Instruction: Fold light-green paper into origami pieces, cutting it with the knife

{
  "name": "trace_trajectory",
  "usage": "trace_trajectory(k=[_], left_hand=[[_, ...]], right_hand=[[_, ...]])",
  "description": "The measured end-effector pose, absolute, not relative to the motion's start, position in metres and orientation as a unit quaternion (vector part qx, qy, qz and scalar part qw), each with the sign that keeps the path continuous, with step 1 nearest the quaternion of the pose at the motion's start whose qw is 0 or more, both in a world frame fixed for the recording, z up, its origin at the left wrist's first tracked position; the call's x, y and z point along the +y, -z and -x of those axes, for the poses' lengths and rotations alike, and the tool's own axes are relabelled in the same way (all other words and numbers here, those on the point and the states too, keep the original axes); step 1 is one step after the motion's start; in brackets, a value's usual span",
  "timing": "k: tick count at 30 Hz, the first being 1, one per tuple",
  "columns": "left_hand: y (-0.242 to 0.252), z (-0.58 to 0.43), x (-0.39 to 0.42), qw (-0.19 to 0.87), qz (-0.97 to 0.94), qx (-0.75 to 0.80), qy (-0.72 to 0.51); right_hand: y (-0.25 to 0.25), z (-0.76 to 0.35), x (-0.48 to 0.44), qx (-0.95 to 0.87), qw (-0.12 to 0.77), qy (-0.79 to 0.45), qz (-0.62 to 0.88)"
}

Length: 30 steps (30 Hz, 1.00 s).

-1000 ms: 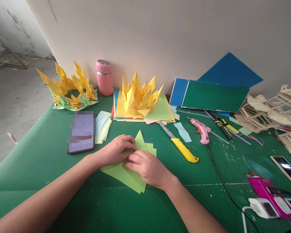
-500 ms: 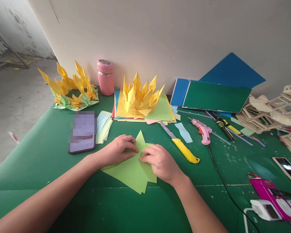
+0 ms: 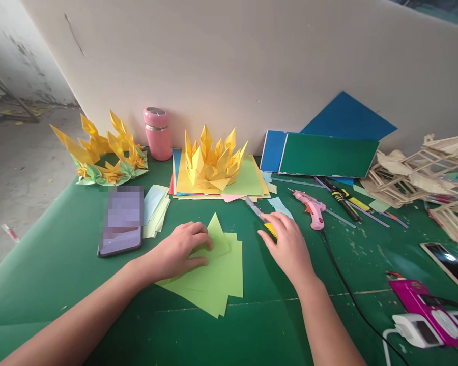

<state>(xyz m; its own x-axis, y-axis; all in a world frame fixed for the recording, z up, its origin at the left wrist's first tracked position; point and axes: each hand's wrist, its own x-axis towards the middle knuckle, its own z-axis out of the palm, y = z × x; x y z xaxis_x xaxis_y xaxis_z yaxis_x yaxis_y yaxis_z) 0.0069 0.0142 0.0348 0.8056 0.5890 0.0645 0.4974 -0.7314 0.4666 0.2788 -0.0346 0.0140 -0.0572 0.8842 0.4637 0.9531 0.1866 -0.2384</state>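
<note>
Green paper sheets [image 3: 217, 284] lie overlapped on the table [image 3: 137, 315]. On the sheets' left part, the left hand [image 3: 185, 249] rests with fingers bent, thumb parted from them, gripping nothing visible. Right of the sheets, the right hand [image 3: 288, 246] partly covers a yellow cutter [image 3: 270, 230], fingers half spread; whether it grips cannot be determined. Beyond the sheets stands a yellow paper crown [image 3: 213, 165].

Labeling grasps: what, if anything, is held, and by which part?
No clear grip: left hand on the green paper; right hand over the yellow cutter handle.
</note>
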Motion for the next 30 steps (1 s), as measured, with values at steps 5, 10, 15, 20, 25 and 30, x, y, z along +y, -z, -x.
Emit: trace_trajectory(k=[5, 10, 15, 20, 25, 30], left_hand=[[-0.040, -0.009, 0.011, 0.236, -0.925, 0.283, -0.096], [-0.041, -0.009, 0.011, 0.218, -0.935, 0.257, -0.108], [-0.038, -0.005, 0.014, 0.191, -0.948, 0.215, -0.135], [-0.038, -0.004, 0.017, 0.115, -0.971, 0.155, -0.145], [-0.042, -0.004, 0.018, 0.091, -0.974, 0.147, -0.149], [-0.041, -0.003, 0.022, 0.112, -0.970, 0.155, -0.151]], right_hand=[[0.001, -0.290, -0.030, -0.689, 0.245, 0.058, 0.679], [-0.002, -0.295, -0.030, -0.678, 0.274, 0.045, 0.681], [-0.020, -0.287, -0.037, -0.713, 0.344, 0.017, 0.610], [-0.027, -0.273, -0.041, -0.780, 0.269, -0.053, 0.562], [-0.026, -0.265, -0.041, -0.817, 0.207, -0.093, 0.530], [-0.025, -0.264, -0.040, -0.817, 0.211, -0.072, 0.532]])
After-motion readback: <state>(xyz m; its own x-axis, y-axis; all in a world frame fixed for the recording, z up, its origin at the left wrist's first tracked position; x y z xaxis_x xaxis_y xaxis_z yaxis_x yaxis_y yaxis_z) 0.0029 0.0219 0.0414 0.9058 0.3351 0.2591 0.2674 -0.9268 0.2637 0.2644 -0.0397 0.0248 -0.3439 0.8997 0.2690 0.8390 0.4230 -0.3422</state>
